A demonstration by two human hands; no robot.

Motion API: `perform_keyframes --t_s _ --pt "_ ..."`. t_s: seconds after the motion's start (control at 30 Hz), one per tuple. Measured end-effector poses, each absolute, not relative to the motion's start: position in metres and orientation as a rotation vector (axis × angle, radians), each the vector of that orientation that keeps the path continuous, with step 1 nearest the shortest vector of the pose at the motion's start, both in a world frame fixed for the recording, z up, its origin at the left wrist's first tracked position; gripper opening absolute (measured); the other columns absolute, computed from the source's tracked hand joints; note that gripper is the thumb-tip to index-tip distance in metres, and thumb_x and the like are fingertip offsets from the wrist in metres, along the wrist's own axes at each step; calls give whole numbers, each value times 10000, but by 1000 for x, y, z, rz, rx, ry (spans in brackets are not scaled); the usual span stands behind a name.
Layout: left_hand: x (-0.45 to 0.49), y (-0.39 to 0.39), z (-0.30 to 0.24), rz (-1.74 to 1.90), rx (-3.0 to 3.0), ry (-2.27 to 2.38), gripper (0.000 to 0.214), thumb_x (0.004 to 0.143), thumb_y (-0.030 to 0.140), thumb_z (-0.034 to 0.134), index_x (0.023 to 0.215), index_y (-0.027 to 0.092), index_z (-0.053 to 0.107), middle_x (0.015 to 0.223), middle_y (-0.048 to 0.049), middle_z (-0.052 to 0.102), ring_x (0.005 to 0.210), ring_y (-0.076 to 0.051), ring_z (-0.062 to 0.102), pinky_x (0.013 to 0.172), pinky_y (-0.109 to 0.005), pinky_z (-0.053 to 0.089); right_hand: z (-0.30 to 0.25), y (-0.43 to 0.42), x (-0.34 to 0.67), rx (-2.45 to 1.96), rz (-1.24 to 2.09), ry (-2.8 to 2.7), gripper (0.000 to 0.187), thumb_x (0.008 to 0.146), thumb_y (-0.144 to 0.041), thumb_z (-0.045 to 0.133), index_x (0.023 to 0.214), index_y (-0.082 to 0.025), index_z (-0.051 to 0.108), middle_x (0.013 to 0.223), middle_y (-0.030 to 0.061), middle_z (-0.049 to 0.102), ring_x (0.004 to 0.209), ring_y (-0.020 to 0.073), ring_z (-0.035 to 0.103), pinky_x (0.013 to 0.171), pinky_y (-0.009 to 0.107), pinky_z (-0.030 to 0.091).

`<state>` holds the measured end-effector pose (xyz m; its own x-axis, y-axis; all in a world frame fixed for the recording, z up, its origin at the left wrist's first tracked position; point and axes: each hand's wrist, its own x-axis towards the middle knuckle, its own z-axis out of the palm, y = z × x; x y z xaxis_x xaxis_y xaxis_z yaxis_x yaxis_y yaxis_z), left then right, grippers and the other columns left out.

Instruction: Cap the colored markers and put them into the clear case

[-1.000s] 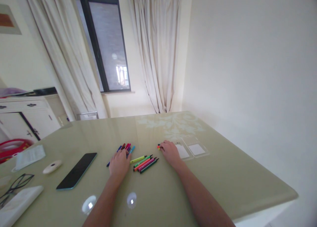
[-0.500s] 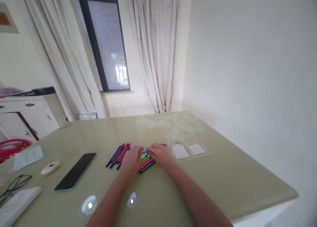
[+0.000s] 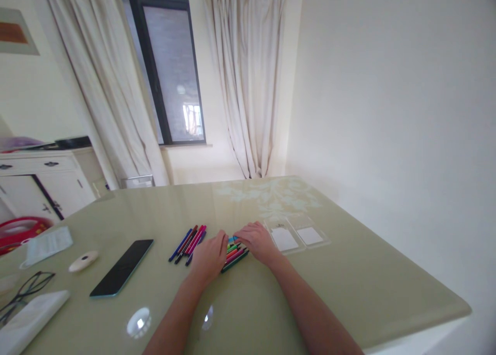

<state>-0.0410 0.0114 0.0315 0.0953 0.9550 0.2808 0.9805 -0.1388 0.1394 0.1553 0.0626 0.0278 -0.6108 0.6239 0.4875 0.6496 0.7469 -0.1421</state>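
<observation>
Markers under left hand and right hand, phone alongside

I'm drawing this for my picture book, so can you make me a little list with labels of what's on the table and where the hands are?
left hand: palm down, at the near-left side of the middle pens
right hand: fingers on the far side of the same pens
grip: cannot tell if either hand holds a pen
spare pens: second bunch, left of the left hand, untouched
clear case: flat, right of the right hand
phone: dark, further left
table: green, glossy
</observation>
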Motion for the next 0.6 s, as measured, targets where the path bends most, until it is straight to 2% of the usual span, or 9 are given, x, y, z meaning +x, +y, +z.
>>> perform_keyframes --t_s 0.1,0.2,0.27,0.37,0.47,0.6 --pt "-61 12 36 -493 -2117 -2153 335 1063 407 322 1046 243 614 800 -59 741 748 -260 723 615 -299 416 30 70 172 -1112 -9 -2342 174 1006 -284 623 1093 -264 773 1065 37 788 1001 199 679 909 308 427" --pt "-83 14 38 -551 -1956 -2290 387 1077 400 251 1128 235 598 869 -86 753 753 -271 721 645 -332 457 30 77 193 -1323 59 -2122 223 1016 -274 575 1124 -253 769 1103 51 774 1032 204 673 937 314 451" --pt "-87 16 35 -588 -1973 -2273 374 1083 355 239 1143 230 587 984 -95 753 843 -256 723 719 -343 488 28 79 200 -1396 89 -2009 251 1028 -296 536 1100 -252 773 1065 52 755 995 198 667 898 302 473" --pt "-78 18 26 -612 -2160 -2116 271 1068 297 343 1099 221 602 1129 -87 719 1045 -225 683 880 -321 483 26 77 197 -1444 99 -2005 252 1025 -311 542 1029 -244 785 1038 52 693 942 183 651 830 277 473" --pt "-66 19 17 -601 -2296 -2002 198 1039 270 434 1029 215 624 1097 -72 708 1066 -229 656 921 -328 465 25 74 191 -1479 109 -2091 213 999 -292 593 945 -235 792 995 43 667 924 179 646 828 273 454" --pt "-65 19 12 -590 -2335 -1973 184 1022 251 468 965 203 636 1035 -75 700 1005 -238 655 877 -339 465 26 75 194 -1553 170 -2134 107 937 -261 677 918 -219 773 958 33 707 894 185 652 805 277 435"
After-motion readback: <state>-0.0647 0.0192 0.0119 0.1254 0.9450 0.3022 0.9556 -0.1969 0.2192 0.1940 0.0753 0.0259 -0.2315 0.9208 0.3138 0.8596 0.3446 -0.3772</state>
